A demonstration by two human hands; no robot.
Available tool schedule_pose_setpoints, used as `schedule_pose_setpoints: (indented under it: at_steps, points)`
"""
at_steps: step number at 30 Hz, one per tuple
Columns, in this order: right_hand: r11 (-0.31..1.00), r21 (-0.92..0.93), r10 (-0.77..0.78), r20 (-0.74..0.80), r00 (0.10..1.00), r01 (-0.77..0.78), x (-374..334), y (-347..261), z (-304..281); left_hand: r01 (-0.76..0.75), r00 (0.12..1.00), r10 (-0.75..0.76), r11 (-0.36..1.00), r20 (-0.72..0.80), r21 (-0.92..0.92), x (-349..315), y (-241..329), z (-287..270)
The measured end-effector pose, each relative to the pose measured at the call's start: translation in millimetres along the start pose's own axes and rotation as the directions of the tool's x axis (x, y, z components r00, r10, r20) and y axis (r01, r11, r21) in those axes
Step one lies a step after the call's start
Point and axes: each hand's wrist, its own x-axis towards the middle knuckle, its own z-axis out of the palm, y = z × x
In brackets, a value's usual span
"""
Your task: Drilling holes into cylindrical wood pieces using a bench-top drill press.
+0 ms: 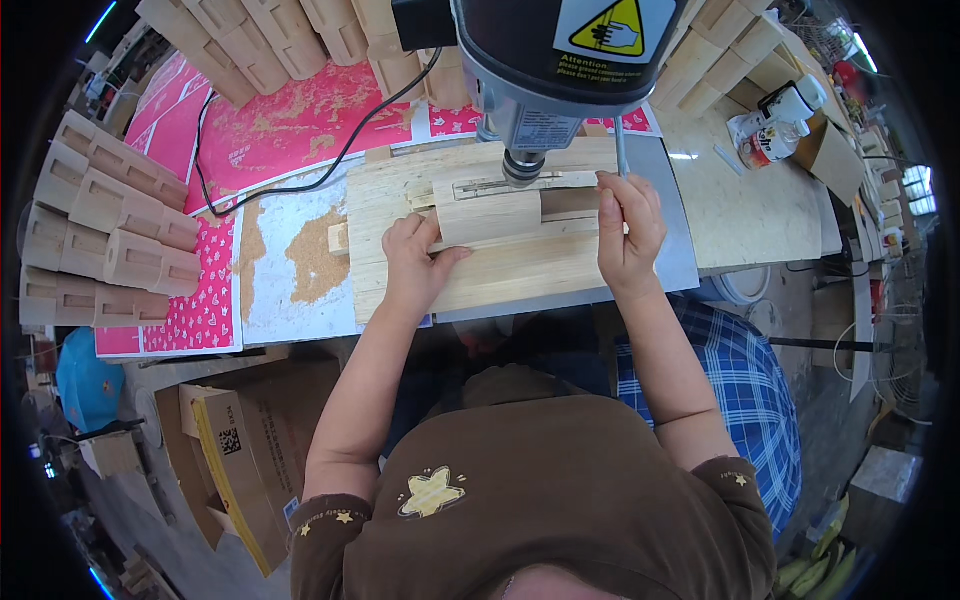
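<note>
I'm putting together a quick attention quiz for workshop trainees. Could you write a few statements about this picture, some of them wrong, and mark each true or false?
1. The left hand is at the left end of the wooden workpiece. True.
2. Both hands wear gloves. False: the right hand is bare, and so is the left hand.
3. The drill chuck is over the wooden workpiece. True.
4. A plaid cloth is at the person's left. False: the blue plaid cloth is at the right.
5. Sawdust lies to the left of the wooden board. True.
6. The blocks piled at the far left are painted black. False: the stacked wooden blocks are pale and wood-coloured.
</note>
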Motion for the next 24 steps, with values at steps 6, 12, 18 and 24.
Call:
schedule_pose_setpoints:
  at_steps: [6, 12, 18, 24]
  points:
    - [0.998, 0.003, -0.067, -0.052, 0.996, 0.067, 1, 2, 3, 0.05, 0.997, -0.047, 0.997, 0.063, -0.05, -4, -9, 3]
    - [1.0, -0.017, -0.021, -0.097, 0.995, 0.019, 65, -31, -34, 0.049, 0.997, -0.05, 0.998, 0.054, 0.027, -5, -3, 3]
    - [0.999, -0.028, 0.044, 0.093, 0.995, -0.042, 188, -15, -30, -0.012, 1.0, 0.012, 1.0, 0.014, 0.002, 7, 22, 29]
    - [0.992, 0.072, 0.097, 0.041, 0.994, -0.099, 185, -7, -22, 0.018, 0.996, -0.018, 1.0, 0.088, 0.009, 5, 19, 29]
